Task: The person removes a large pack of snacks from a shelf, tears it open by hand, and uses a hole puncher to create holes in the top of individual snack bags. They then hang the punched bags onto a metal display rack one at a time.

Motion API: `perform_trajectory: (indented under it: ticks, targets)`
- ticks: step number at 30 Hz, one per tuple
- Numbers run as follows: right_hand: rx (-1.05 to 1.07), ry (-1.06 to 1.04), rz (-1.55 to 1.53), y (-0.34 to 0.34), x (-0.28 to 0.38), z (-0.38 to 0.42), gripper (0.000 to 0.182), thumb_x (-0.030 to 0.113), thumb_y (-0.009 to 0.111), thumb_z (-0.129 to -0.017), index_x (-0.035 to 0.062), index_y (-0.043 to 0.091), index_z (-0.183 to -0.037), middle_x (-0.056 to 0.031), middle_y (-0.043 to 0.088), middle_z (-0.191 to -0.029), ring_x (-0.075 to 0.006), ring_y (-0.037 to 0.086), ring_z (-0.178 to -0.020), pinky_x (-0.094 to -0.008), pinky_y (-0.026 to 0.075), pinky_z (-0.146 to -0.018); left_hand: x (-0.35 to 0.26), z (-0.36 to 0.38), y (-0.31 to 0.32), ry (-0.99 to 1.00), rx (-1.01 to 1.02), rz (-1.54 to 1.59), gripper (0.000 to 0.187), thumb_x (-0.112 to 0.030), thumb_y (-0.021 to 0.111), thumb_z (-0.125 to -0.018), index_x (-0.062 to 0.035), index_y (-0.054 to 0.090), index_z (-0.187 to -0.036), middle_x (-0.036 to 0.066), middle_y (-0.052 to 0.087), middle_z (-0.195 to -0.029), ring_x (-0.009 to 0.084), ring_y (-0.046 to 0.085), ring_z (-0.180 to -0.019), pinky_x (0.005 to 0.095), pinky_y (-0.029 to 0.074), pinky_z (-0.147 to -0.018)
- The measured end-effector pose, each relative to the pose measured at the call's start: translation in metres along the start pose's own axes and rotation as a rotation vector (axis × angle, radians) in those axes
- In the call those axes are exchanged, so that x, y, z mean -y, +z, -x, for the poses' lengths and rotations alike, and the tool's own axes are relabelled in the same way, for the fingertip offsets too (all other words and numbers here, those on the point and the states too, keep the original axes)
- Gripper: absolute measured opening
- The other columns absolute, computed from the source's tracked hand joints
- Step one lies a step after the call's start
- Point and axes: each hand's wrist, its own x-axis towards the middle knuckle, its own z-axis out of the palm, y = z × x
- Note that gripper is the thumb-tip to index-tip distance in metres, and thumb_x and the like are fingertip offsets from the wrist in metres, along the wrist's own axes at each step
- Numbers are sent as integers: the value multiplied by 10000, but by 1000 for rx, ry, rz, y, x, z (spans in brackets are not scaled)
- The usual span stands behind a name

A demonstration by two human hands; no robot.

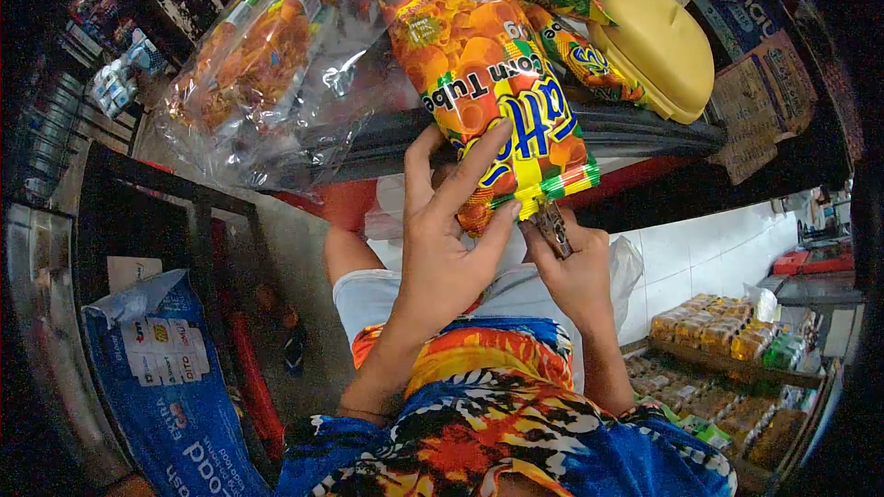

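Note:
An orange and yellow snack bag [497, 64] with "Corn Tube" printed on it lies upside down to the view, its sealed end towards the body. My left hand [451, 221] grips the bag's lower left part, with thumb near the bottom edge and fingers spread over and behind it. In my right hand [575, 271] is a small metal tool [554, 228], closed in the fingers, its tip at the bag's bottom edge. What kind of tool it is cannot be made out clearly.
A clear plastic bag of snack packs [267, 64] lies at the upper left. Beyond the held bag are more snack packs [589, 60] and a yellow plastic container [654, 46]. Shelves of packaged goods [718, 331] stand at the right, a blue poster [175, 387] at the lower left.

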Motion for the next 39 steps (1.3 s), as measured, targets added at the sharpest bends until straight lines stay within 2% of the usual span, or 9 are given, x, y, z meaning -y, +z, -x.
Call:
perform_trajectory:
  ticks: [8,13,17,19,22,29,32,34,39]
  targets:
    - [-19,29,-57,4,-2,0,173,144,690,-770,17,625,-672,-156,557,-552,-323,489,-494,-400,374,-563,2,0,0,5,-1,-20,642,131,639,-715,12,476,-1324,145,279,-1400,223,401,-1289,323,358,-1062]
    - [-17,26,-126,10,-2,-1,178,110,671,-784,-10,612,-667,-148,542,-513,-218,512,-403,-356,388,-443,0,0,0,14,18,-109,637,134,636,-721,11,475,-1326,137,278,-1399,225,412,-1281,322,370,-1056]
    - [-16,23,-113,15,-11,3,171,109,668,-788,-16,620,-681,-138,550,-513,-202,531,-416,-356,402,-456,0,1,1,13,21,-58,638,134,635,-722,9,475,-1327,132,277,-1399,221,414,-1278,321,373,-1053]
    - [37,34,-93,16,-12,5,83,58,622,-802,-15,612,-761,-64,602,-628,-122,549,-523,-292,427,-508,-1,1,2,-15,22,-32,634,130,634,-724,13,476,-1326,132,290,-1392,220,418,-1273,322,370,-1053]
    - [15,-80,-167,13,-1,-1,175,107,675,-784,-27,590,-711,-136,603,-611,-222,587,-512,-344,433,-517,3,0,2,20,27,-85,629,130,635,-728,18,474,-1326,134,304,-1383,225,407,-1282,324,356,-1060]
    - [174,-67,-75,-4,-24,4,124,81,672,-770,-10,601,-817,-159,614,-722,-278,621,-635,-353,463,-589,3,0,0,12,6,-22,632,82,671,-725,28,474,-1324,133,358,-1351,217,398,-1273,329,313,-1073]
    - [149,-194,-5,-4,-29,13,133,69,673,-745,-12,596,-818,-155,598,-717,-313,607,-659,-370,464,-602,-2,-2,1,-20,-12,96,635,59,684,-727,30,473,-1325,130,373,-1337,212,401,-1261,330,306,-1072]
    - [144,-132,-65,-3,-31,19,148,65,675,-723,-16,585,-809,-160,595,-732,-341,597,-684,-380,461,-609,-2,-3,2,-30,10,172,633,156,613,-731,-44,508,-1323,124,302,-1359,222,410,-1265,306,383,-1027]
    - [162,-164,-23,-8,-35,20,146,67,676,-726,-13,581,-805,-164,581,-716,-341,587,-663,-379,456,-597,-14,-31,7,60,70,92,621,87,652,-737,-29,494,-1327,145,360,-1332,243,409,-1266,332,361,-1036]
